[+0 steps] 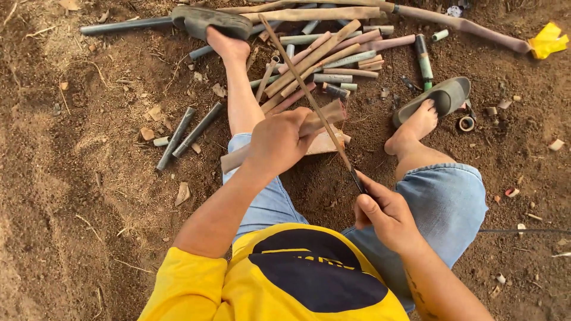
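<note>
I sit on bare brown soil with my legs stretched out. My left hand (278, 141) grips a short brown tube piece (324, 117) that lies across my left leg. My right hand (383, 215) is closed on the near end of a long thin rusty blade or rod (309, 98). That rod slants up and to the left, across the tube piece and over a heap of cut tube pieces (333, 59) in brown, grey and pink lying between my feet.
Grey slippers are on my left foot (211, 21) and right foot (437, 98). Two dark tube pieces (187, 134) lie on the soil to the left. A long brown hose (464, 25) runs along the top, ending by a yellow scrap (548, 40). Small cut rings lie near my right foot.
</note>
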